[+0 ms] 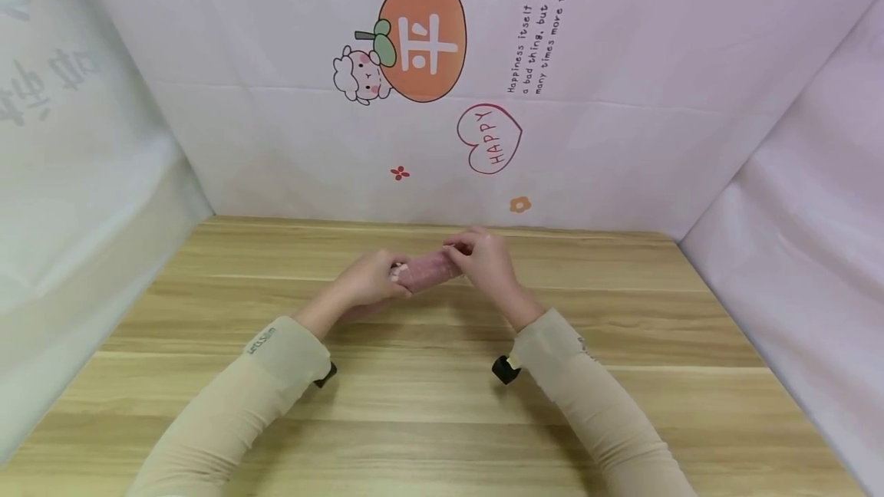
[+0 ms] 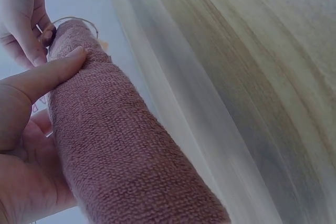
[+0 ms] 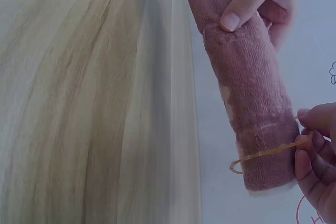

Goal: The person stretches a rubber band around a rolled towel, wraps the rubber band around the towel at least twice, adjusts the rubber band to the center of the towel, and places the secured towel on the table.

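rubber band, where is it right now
Lower right in the right wrist view: the rubber band loops loosely around the far end of the rolled pink towel, pinched by the right hand.

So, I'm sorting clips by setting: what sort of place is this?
Probably a makeshift indoor recording booth. White cloth hangings, partly printed with cartoons and lettering, enclose the back and both sides of a flat, pale wood-grain tabletop, and small black wrist-worn devices suggest filming.
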Tool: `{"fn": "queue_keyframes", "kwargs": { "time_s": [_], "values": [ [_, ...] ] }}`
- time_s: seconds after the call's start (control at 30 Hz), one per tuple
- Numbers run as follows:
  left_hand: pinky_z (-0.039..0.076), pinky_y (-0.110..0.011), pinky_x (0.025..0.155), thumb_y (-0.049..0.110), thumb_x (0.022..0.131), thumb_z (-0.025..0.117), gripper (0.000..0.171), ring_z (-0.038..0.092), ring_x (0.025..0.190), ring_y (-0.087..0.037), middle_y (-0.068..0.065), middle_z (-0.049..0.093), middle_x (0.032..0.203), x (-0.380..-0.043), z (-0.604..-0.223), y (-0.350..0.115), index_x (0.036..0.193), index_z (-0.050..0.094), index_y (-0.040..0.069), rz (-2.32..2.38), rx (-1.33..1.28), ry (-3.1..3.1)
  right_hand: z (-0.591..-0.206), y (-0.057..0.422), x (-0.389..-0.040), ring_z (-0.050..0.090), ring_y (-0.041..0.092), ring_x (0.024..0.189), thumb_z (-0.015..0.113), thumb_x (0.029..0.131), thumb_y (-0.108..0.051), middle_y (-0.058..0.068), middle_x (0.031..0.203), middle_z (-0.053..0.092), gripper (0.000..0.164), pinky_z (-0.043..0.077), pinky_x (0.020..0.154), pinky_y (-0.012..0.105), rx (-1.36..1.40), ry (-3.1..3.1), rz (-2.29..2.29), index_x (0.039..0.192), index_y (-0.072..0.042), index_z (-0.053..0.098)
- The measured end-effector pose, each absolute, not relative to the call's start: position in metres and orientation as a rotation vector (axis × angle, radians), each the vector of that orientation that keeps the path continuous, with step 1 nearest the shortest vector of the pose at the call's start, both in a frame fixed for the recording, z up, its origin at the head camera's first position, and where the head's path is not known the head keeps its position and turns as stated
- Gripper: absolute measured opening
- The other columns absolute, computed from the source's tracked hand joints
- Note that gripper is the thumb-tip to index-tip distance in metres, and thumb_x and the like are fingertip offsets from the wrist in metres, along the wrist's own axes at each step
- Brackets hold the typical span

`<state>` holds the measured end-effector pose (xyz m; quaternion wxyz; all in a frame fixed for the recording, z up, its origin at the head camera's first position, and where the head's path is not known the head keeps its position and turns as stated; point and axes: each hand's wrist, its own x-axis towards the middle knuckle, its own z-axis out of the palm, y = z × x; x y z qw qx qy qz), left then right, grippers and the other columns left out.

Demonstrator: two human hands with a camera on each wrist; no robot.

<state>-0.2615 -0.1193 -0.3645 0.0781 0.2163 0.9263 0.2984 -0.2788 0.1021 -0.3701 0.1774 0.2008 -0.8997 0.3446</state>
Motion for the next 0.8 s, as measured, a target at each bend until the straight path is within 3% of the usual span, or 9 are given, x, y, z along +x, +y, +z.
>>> {"fn": "queue_keyframes", "kwargs": {
  "time_s": [0.37,0.8],
  "values": [
    [0.053,-0.041,0.088,0.013,0.089,0.082,0.046,0.062,0.098,-0.023,-0.012,0.070,0.112,-0.261,-0.365,-0.117,0.130,0.066,-0.001,0.910,0.615,2.761,-0.375,0.094,-0.274,0.059,0.019,0.075,0.079,0.091,-0.008,0.007,0.088,0.069,0.009,0.052,0.064,0.029,0.645,-2.510,0.973,0.099,-0.003,0.081],
    [0.053,-0.043,0.094,0.014,0.090,0.080,0.050,0.063,0.106,-0.026,-0.015,0.068,0.122,-0.262,-0.364,-0.118,0.134,0.063,-0.003,0.943,0.574,2.749,-0.382,0.094,-0.269,0.062,0.017,0.078,0.077,0.094,-0.010,0.007,0.096,0.074,0.009,0.054,0.065,0.028,0.670,-2.455,1.094,0.100,-0.005,0.080]
  ]
}}
